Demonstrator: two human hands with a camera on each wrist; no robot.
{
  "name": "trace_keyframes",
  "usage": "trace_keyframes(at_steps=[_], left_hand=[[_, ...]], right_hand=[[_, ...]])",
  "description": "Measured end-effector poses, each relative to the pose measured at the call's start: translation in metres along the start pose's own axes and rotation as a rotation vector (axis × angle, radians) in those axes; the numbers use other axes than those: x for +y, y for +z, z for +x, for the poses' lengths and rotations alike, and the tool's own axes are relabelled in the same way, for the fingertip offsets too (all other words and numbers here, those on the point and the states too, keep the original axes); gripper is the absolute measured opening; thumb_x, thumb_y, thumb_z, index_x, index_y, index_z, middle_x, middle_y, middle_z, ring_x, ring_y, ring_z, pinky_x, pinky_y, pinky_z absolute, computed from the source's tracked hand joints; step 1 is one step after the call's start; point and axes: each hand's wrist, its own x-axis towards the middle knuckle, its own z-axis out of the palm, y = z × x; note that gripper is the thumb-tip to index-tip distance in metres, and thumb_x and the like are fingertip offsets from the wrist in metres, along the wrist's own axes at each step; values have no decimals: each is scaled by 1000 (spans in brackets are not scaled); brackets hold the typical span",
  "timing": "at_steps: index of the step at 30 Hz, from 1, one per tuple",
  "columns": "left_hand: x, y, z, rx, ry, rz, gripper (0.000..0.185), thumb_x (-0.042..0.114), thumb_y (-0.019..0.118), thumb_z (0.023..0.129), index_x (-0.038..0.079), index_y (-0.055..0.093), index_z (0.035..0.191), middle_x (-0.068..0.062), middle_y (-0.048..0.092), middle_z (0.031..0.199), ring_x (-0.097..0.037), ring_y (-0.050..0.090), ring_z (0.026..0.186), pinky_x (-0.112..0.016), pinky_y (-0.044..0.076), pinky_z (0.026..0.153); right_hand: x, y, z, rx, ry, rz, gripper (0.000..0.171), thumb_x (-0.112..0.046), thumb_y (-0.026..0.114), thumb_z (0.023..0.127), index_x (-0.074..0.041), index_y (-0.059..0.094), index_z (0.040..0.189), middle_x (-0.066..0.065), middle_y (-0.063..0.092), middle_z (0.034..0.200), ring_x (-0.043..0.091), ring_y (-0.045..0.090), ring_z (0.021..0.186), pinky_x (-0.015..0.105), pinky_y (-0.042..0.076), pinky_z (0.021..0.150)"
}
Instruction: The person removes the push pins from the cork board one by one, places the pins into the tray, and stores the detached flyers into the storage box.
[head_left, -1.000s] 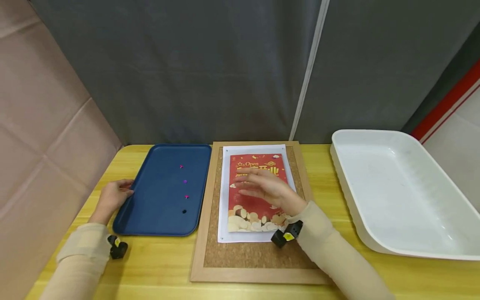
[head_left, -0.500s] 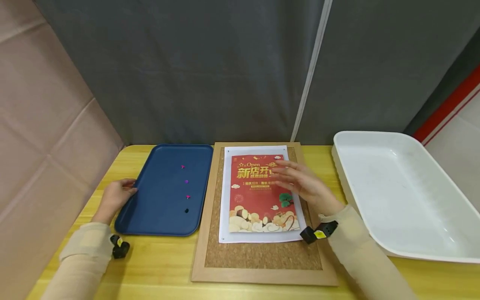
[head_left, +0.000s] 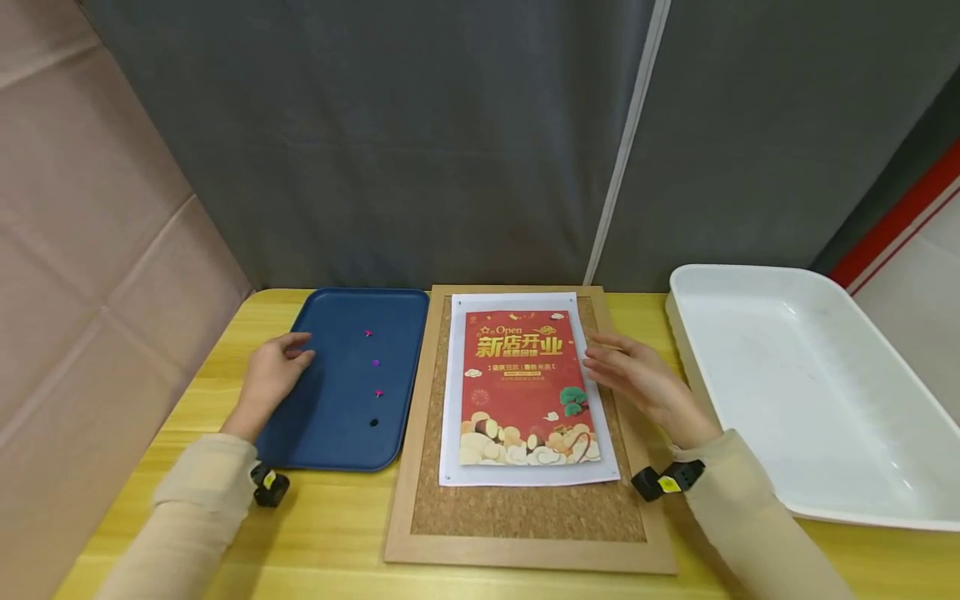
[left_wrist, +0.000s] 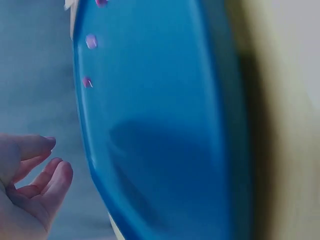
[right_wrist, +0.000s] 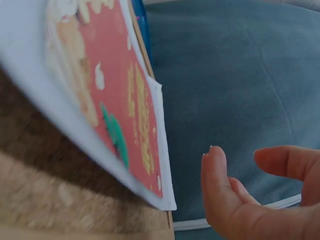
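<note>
My left hand [head_left: 272, 379] hovers over the left side of a navy blue tray [head_left: 322, 433], fingers loosely bent and nothing between them. In the left wrist view the thumb and fingertips stand apart. Several small push pins, pink, purple [head_left: 376, 363] and black [head_left: 373, 422], lie in the tray's right half. My right hand [head_left: 648, 383] is held above the right edge of a wood-framed cork board [head_left: 525, 512], its fingers relaxed and holding nothing. On the board lies a red poster [head_left: 517, 400] over a larger white sheet [head_left: 453, 475], which has small pins at its corners.
To the right stands a deep white plastic bin [head_left: 795, 400], close to my right forearm. A grey curtain [head_left: 412, 142] hangs behind the yellow wood-grain table [head_left: 337, 533], and a pinkish cloth [head_left: 97, 208] covers the left side.
My right hand has moved right, from over the poster to the board's right edge. The left hand has left the tray's left rim and shifted up and rightward over the tray.
</note>
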Motion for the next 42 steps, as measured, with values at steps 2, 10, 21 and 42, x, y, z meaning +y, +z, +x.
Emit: trace_keyframes(at_steps=[2,10,21,42], left_hand=[[11,3,-1,-23,15,-21,37,9,56,94,-9,55,126,-33,57,125,-45,60,107,-54,51,89],[49,21,-8,-154,52,-130,38,12,57,94,-2,56,129,-26,59,128,-40,61,111,-50,52,89],[88,53,-24,-325,89,-234,36,14,58,94,2,58,129,-20,64,120,-32,66,102,-36,56,75],[116,81,-32,-503,17,-327,45,9,64,88,-7,54,129,-22,64,116,-25,68,92,-29,56,76]], right_hand=[[2,-3,-1,12,-4,-6,63,-17,45,100,9,15,149,1,55,114,-3,61,91,14,53,84],[13,-12,-2,21,-12,-82,65,-18,48,100,11,16,148,1,57,115,-3,61,91,15,53,84],[29,-18,2,8,5,-95,57,0,44,97,17,17,143,9,56,116,-3,60,88,16,54,81],[31,-11,4,-54,91,-360,62,0,50,92,21,17,140,28,53,116,5,58,84,25,57,77]])
